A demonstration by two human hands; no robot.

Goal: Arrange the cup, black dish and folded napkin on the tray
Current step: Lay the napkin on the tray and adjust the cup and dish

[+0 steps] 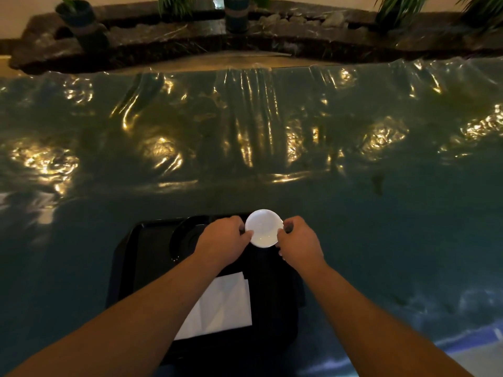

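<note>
A black tray [128, 268] lies on the table in front of me. A small white cup [263, 227] is at the tray's far right corner, seen from above. My left hand [221, 240] pinches its left rim and my right hand [298, 242] pinches its right rim. Left of the cup a round black dish [185, 238] sits on the tray's far part, partly hidden by my left hand. A folded white napkin [226, 306] lies on the near middle of the tray, its left side covered by my left forearm.
The table [381, 213] is covered with wrinkled, glossy clear plastic over a dark teal cloth. Beyond its far edge runs a dark stone ledge [299, 36] with potted plants [81, 20]. It is dim, with bright reflections on the plastic.
</note>
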